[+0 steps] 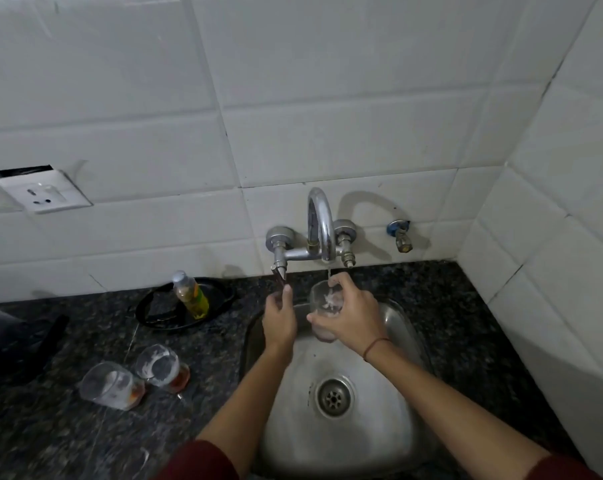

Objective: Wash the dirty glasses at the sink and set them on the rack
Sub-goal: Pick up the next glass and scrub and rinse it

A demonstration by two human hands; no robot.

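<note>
Glass is held over the sink at the basin's twelve o'clock edge, directly beneath the spout, mouth up, so that the thin stream falls straight into it. White froth or splash is seen inside. The right hand is brought in from three o'clock, and its grip is wrapped round the glass wall, fingers over the far side near the rim and thumb on the near side. The mouth is thus left open to the water and the glass is kept from slipping while wet.

The left hand is raised at the glass's nine o'clock to the lever of the tap. Its grip appears to be pinched on the lever's tip, most likely so that the flow can be adjusted while the rinse goes on.

Two dirty glasses are laid on their sides on the tabletop at the sink's nine o'clock, touching or nearly touching each other, with brown dregs pooled at their bases. They are judged to be waiting their turn, within easy reach of the left hand.

At ten o'clock of the sink a bottle of yellow liquid is stood on a black tray, probably the washing soap.

The first rinse is judged to be in hand.
</note>
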